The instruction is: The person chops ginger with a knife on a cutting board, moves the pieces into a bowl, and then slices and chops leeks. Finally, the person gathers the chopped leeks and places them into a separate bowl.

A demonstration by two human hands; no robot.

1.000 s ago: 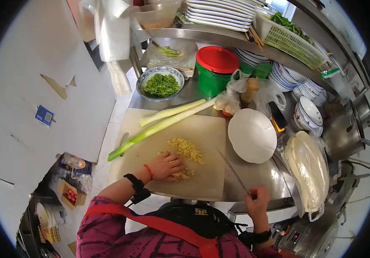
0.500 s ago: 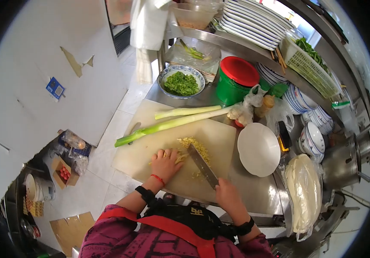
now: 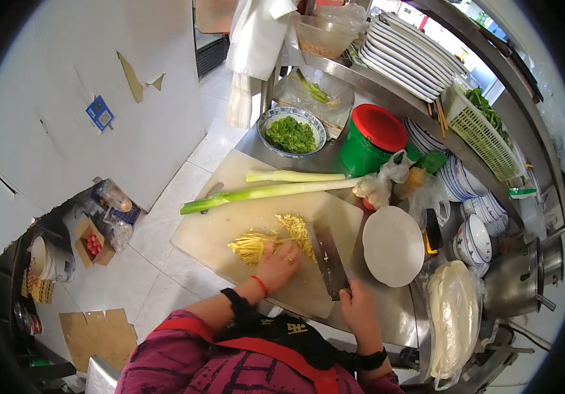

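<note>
Thin yellow shreds [image 3: 251,247], which look like ginger, lie in a heap on the pale cutting board [image 3: 197,230]. Finely chopped yellow bits [image 3: 293,228] are spread beside them. My left hand [image 3: 277,264] rests low over the board, fingers stretched towards the chopped bits and touching the edge of the pile. My right hand [image 3: 359,303] is closed round the handle of a cleaver [image 3: 327,261], its broad blade lying tilted at the right side of the chopped bits. Two long leek stalks, a green-ended one [image 3: 262,194] and a shorter pale one [image 3: 295,176], lie across the board's far part.
Right of the board stands a white oval bowl [image 3: 392,246]. Behind are a bowl of chopped greens [image 3: 280,152], a green bucket with red lid [image 3: 375,131] and stacked bowls [image 3: 471,238]. A wrapped pale mass [image 3: 453,315] sits at right, beside a metal pot [image 3: 511,279].
My left hand has moved right, off the shreds, towards the chopped bits, so the shreds show more fully. The cleaver has shifted right and stands more upright in view. The camera view has shifted slightly.
</note>
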